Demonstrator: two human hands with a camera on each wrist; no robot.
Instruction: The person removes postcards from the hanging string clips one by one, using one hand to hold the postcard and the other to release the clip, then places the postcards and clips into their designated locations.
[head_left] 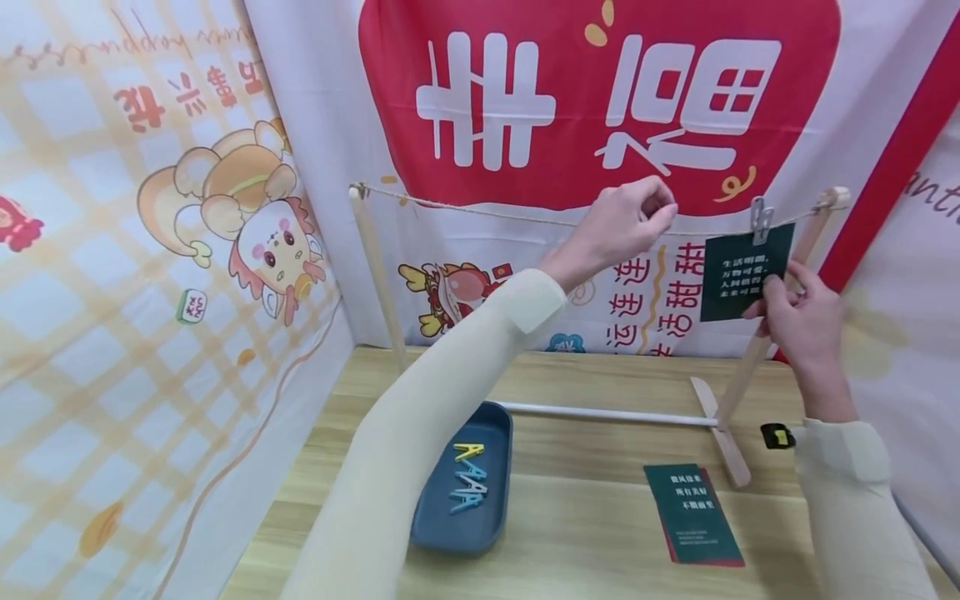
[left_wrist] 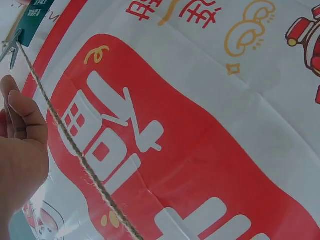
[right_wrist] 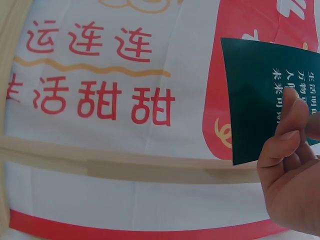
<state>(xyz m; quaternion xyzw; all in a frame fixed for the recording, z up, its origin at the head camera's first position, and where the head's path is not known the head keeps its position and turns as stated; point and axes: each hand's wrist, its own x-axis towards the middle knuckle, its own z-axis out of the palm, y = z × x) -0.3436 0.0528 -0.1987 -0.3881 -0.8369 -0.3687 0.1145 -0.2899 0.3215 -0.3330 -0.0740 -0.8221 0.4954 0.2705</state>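
A dark green card point(head_left: 731, 275) with white characters hangs at the right end of a twine line point(head_left: 465, 208). A grey clothes peg point(head_left: 761, 221) clips its top edge to the twine. My right hand point(head_left: 808, 325) pinches the card's right edge between thumb and fingers, as the right wrist view also shows on the card point(right_wrist: 250, 105). My left hand point(head_left: 618, 223) is raised beside the twine, left of the peg, with loosely bent fingers and nothing in them. In the left wrist view the peg point(left_wrist: 12, 50) lies just beyond the left fingertips.
The twine runs between two wooden posts point(head_left: 375, 267) joined by a white rod point(head_left: 607, 415). A blue tray point(head_left: 498, 500) with several coloured pegs point(head_left: 468, 479) stands partly behind my left sleeve. More cards point(head_left: 693, 512) lie stacked at the front right, near a small black-and-yellow object point(head_left: 777, 436).
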